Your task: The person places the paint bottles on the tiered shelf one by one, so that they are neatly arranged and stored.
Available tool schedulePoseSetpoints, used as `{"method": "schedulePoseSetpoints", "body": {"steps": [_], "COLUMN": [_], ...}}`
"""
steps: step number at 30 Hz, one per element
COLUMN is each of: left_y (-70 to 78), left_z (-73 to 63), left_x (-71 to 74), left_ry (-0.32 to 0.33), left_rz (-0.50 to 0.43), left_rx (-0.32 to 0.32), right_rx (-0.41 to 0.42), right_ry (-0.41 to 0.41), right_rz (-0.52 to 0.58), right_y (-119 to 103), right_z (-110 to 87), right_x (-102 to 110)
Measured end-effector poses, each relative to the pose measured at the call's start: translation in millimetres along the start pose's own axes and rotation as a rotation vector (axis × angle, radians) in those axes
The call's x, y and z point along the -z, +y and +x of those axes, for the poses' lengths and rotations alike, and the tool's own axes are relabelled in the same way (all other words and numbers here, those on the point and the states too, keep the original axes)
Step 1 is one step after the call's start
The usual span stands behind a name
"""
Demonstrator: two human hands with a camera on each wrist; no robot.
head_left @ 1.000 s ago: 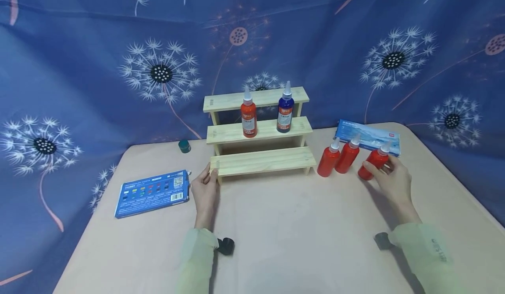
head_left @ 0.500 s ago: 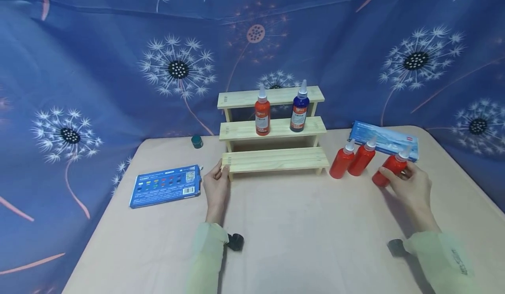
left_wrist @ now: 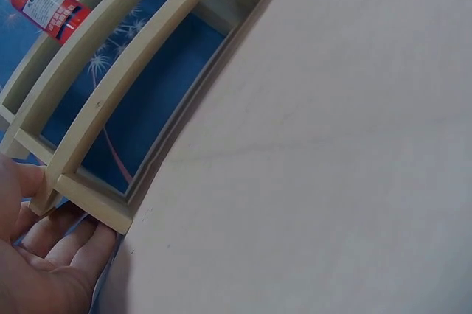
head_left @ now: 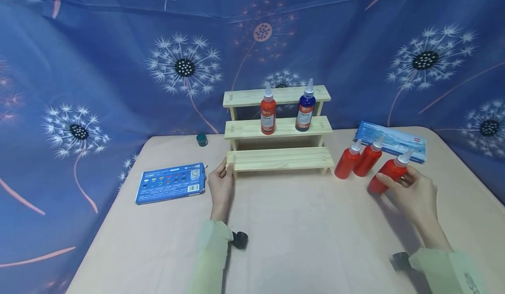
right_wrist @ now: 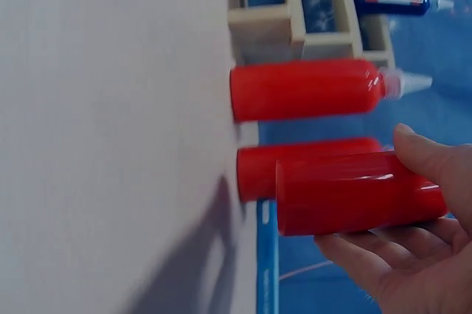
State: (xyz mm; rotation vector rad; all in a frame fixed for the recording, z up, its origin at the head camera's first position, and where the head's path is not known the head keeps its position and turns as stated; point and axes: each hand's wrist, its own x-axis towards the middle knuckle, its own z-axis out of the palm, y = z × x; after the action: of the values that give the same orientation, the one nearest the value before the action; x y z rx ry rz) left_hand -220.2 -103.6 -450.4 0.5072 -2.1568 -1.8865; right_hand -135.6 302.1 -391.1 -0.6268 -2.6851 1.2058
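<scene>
A three-step wooden display stand (head_left: 280,160) stands at the table's back. My left hand (head_left: 221,189) holds the left end of its lowest step, thumb and fingers around the corner post (left_wrist: 92,203). My right hand (head_left: 416,195) grips a red paint bottle (head_left: 388,176) with a pale nozzle cap. In the right wrist view, this bottle (right_wrist: 346,194) hangs clear of the table. Two more red bottles (head_left: 347,163) (head_left: 368,160) stand close together right of the stand. On the middle step are an orange-red bottle (head_left: 268,115) and a dark blue bottle (head_left: 305,112), labels facing me.
A blue paint box (head_left: 171,183) lies left of the stand, and a small dark green jar (head_left: 202,140) sits behind it. Another light-blue box (head_left: 394,141) lies behind the red bottles. A blue dandelion-print curtain (head_left: 185,18) hangs along the table's back edge.
The head view has turned left, so everything shifts right in it. My right hand has lifted the red bottle off the table and drawn it slightly nearer. The left hand keeps its hold.
</scene>
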Motion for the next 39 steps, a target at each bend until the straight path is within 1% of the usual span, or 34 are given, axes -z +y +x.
{"method": "schedulePoseSetpoints", "body": {"steps": [4, 10, 13, 18, 23, 27, 30, 34, 39], "left_y": [1.2, 2.6, 2.7, 1.3, 0.3, 0.0, -0.2, 0.8, 1.3], "left_z": [-0.5, -0.7, -0.2, 0.7, 0.7, 0.2, -0.2, -1.2, -1.5], "left_x": [-0.4, -0.6, -0.3, -0.1, -0.2, 0.1, 0.1, 0.1, -0.9], "left_ry": [-0.005, -0.01, -0.018, -0.011, -0.001, 0.004, 0.006, 0.006, 0.008], "left_rz": [0.002, -0.002, -0.009, -0.01, -0.014, -0.019, -0.018, -0.009, -0.003], "left_rx": [-0.004, -0.003, 0.003, 0.003, -0.003, -0.005, -0.008, -0.011, -0.008], "right_rx": [0.046, 0.125, 0.148, 0.181, 0.228, 0.288, 0.3, 0.296, 0.326], "right_ry": [-0.013, -0.024, -0.032, -0.064, -0.075, -0.054, -0.062, -0.085, -0.077], "right_rz": [0.007, 0.032, 0.022, 0.035, 0.071, 0.097, 0.102, 0.11, 0.115], "right_y": [-9.3, -25.2, -33.8, -45.8, -55.9, -63.3, -68.9, -77.4, -89.9], "right_z": [-12.0, -27.4, -31.7, -35.4, -34.9, -32.2, -30.1, -26.1, -19.6], "right_x": [-1.6, -9.6, -14.5, -24.7, -37.2, -48.1, -55.1, -61.9, -68.6]}}
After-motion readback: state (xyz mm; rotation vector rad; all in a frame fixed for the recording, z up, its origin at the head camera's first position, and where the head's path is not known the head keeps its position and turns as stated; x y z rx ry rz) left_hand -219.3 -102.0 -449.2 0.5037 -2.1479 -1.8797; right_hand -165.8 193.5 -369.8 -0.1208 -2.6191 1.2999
